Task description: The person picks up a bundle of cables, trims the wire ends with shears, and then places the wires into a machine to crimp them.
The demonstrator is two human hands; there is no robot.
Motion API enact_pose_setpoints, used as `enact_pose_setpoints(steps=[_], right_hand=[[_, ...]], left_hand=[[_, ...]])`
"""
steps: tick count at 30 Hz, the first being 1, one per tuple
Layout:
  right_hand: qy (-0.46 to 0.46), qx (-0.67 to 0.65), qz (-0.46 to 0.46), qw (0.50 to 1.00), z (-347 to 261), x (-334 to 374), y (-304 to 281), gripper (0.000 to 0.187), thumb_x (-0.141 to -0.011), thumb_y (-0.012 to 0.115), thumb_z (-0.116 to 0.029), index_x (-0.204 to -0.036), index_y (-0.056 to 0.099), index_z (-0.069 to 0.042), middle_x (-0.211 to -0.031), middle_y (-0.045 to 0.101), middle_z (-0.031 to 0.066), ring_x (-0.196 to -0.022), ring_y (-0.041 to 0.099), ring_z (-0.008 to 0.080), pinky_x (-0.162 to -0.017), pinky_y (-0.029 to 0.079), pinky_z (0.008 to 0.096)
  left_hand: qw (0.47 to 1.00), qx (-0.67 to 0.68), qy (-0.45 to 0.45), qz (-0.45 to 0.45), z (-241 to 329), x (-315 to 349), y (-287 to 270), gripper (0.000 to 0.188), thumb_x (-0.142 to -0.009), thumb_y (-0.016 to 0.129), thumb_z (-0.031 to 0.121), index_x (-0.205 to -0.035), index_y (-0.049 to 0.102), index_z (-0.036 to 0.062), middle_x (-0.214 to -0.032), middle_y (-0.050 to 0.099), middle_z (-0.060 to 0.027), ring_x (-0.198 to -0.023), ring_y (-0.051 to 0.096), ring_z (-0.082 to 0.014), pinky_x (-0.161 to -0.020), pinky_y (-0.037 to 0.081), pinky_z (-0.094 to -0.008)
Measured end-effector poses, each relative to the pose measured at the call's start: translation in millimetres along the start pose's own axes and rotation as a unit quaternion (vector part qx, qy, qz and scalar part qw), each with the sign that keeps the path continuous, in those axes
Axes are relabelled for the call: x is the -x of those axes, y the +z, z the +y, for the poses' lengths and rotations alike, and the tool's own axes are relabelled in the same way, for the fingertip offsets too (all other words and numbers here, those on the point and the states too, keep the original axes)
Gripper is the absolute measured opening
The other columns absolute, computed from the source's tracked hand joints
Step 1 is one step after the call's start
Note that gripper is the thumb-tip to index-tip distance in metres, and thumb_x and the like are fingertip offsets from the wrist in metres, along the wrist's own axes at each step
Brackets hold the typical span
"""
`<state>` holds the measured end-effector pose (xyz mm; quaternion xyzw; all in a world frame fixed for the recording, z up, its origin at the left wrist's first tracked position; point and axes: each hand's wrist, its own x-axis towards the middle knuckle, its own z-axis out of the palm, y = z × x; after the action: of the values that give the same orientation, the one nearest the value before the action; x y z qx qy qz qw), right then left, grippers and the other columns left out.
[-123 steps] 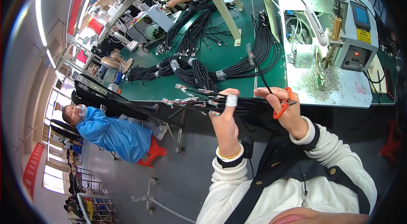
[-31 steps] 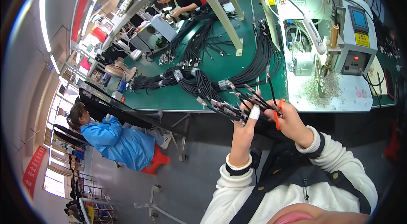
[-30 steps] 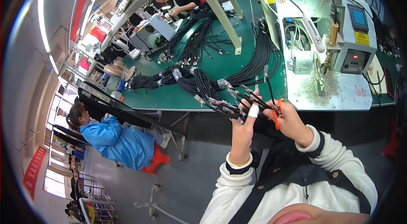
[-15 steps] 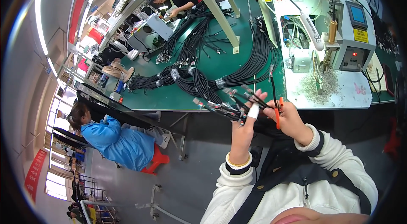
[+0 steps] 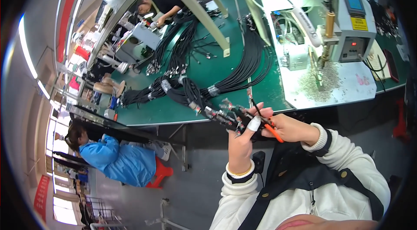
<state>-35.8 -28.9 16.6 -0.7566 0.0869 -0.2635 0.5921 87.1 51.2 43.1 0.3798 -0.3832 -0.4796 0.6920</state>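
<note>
In front of the table edge, my left hand [image 5: 241,148] is closed around a bunch of black cables [image 5: 238,115], its thumb wrapped in white. Their connector ends [image 5: 211,114] fan out to the left, some with metal tips. My right hand [image 5: 294,129] meets it from the right, its fingers round an orange-handled hand tool [image 5: 273,133]. The tool's working end is hidden among cables and fingers, so I cannot tell what kind it is. One cable [image 5: 250,98] stands up from between the hands, its tip over the green table.
Tied bundles of black cables [image 5: 226,85] spread over the green table [image 5: 169,115]. A white machine [image 5: 304,51] stands at the right, metal scraps [image 5: 319,83] on its base. A frame post [image 5: 195,8] rises from the table. A person in blue [image 5: 119,160] sits left; another person works across the table.
The view has shifted. My hands have drawn closer together, and the orange-handled tool has tilted from upright to slanting. The single raised cable now leans nearer my left hand.
</note>
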Motion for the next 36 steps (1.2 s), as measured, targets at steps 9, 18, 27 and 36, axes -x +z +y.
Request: enact_pose_setpoints(steps=[9,18,27,36], right_hand=[[0.053,0.088,0.078,0.992,-5,18,-1,0.018,-0.081,0.059,-0.014,-0.091,0.057,0.001,-0.07,0.057,0.0112,-0.059,0.053,0.015,-0.056,0.043,0.0267],[-0.282,0.384,0.234,0.848,-57,-6,-10,0.017,-0.068,0.064,-0.003,-0.084,0.061,-0.006,-0.076,0.061,0.0071,-0.058,0.058,0.0175,-0.049,0.045,0.0241],[-0.285,0.387,0.218,0.849,-58,-9,-16,0.025,-0.058,0.068,-0.001,-0.081,0.059,-0.008,-0.075,0.06,0.0054,-0.052,0.055,0.0168,-0.042,0.04,0.0253],[-0.291,0.318,0.195,0.881,-53,-17,-17,0.03,-0.062,0.067,0.001,-0.089,0.057,-0.005,-0.088,0.063,0.0092,-0.066,0.062,0.0217,-0.044,0.043,0.0266]], left_hand=[[0.978,0.21,-0.011,-0.004,-7,-15,-5,0.025,-0.086,0.047,0.007,-0.11,0.047,-0.0006,-0.075,0.051,-0.0077,-0.075,0.056,-0.0243,-0.074,0.046,-0.0363],[0.997,-0.02,0.027,0.065,-15,-15,23,0.016,-0.085,0.051,0.004,-0.099,0.053,-0.0013,-0.082,0.056,-0.0052,-0.074,0.054,-0.0129,-0.068,0.044,-0.0259],[0.999,0.011,0.015,0.027,-31,3,18,0.021,-0.083,0.051,-0.001,-0.103,0.052,0.0003,-0.09,0.058,-0.0053,-0.083,0.055,-0.0126,-0.072,0.045,-0.0249],[0.997,0.032,0.007,0.064,-34,4,13,0.029,-0.082,0.054,0.001,-0.11,0.046,0.0014,-0.099,0.055,-0.0059,-0.087,0.055,-0.013,-0.074,0.046,-0.0253]])
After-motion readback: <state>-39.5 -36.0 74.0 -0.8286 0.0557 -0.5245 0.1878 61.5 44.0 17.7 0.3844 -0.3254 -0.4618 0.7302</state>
